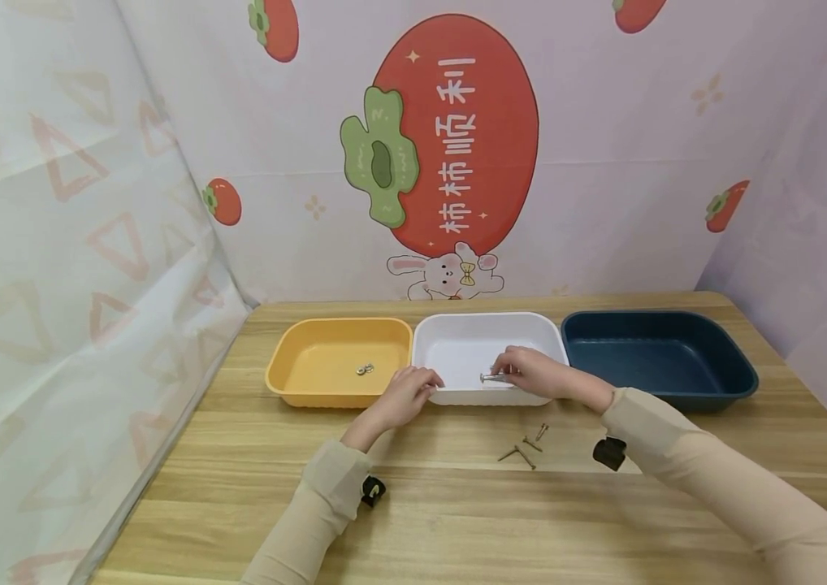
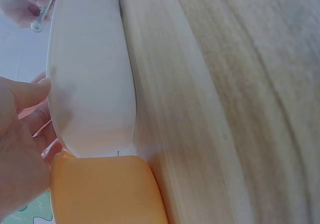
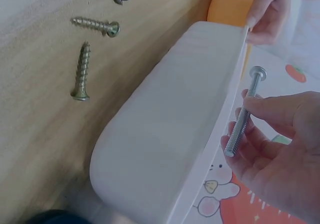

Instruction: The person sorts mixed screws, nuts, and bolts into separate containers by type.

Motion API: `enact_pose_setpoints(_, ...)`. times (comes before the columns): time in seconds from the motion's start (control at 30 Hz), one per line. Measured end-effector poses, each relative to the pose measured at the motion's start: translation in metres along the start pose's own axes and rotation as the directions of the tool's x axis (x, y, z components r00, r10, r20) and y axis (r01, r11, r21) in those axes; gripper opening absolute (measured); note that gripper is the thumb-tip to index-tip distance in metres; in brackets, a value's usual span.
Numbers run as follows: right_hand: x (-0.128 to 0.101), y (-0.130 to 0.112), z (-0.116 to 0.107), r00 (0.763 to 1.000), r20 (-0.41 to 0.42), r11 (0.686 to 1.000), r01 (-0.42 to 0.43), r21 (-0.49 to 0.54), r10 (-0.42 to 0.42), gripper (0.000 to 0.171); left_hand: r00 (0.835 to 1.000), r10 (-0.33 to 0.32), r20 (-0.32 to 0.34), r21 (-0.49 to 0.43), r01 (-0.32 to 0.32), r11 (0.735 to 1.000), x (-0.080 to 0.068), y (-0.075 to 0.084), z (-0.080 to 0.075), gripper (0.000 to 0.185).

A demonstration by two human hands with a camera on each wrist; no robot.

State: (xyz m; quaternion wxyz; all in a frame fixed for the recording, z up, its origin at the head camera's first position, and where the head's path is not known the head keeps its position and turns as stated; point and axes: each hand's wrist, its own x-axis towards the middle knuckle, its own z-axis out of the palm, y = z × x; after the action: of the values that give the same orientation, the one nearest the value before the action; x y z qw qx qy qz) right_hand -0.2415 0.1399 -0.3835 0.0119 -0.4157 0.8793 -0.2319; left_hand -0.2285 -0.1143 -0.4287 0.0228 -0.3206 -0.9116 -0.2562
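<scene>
My right hand (image 1: 538, 374) pinches a silver machine bolt (image 3: 245, 114) between thumb and fingers, over the near side of the white bin (image 1: 487, 397). The bolt has a rounded head and a threaded shank; its head end points left in the head view. My left hand (image 1: 404, 396) grips the white bin's near rim at the left corner, thumb outside and fingers over the inside. Several brass-coloured screws (image 1: 532, 444) with pointed tips lie on the wooden table in front of the white bin, and look larger in the right wrist view.
A yellow bin (image 1: 333, 400) on the left holds a few small metal nuts (image 1: 365, 369). To the right stands a dark blue bin (image 1: 748, 380). All three bins sit side by side on the wooden table (image 1: 443, 520), before a patterned cloth backdrop (image 1: 596, 227).
</scene>
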Motion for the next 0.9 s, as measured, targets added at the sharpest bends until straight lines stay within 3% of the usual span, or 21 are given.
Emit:
enact_pose_setpoints(0.43, 0.013, 0.011, -0.007, 0.989, 0.082, 0.992, -0.126, 0.015, 0.124, 0.015, 1.0, -0.005, 0.004, -0.004, 0.005, 1.0, 0.0, 0.0, 0.0, 0.013)
enact_pose_setpoints(0.67, 0.018, 0.02, -0.008, 0.986, 0.097, 0.991, -0.137, 0.002, 0.136, 0.015, 1.0, -0.002, 0.005, 0.0, 0.002, 1.0, 0.0, 0.001, -0.001, 0.013)
enact_pose_setpoints(0.9, 0.021, 0.029, -0.009, 0.992, 0.081, 0.996, -0.094, 0.007, 0.094, 0.013, 1.0, 0.018, -0.011, 0.006, -0.018, 1.0, -0.001, 0.001, -0.001, 0.012)
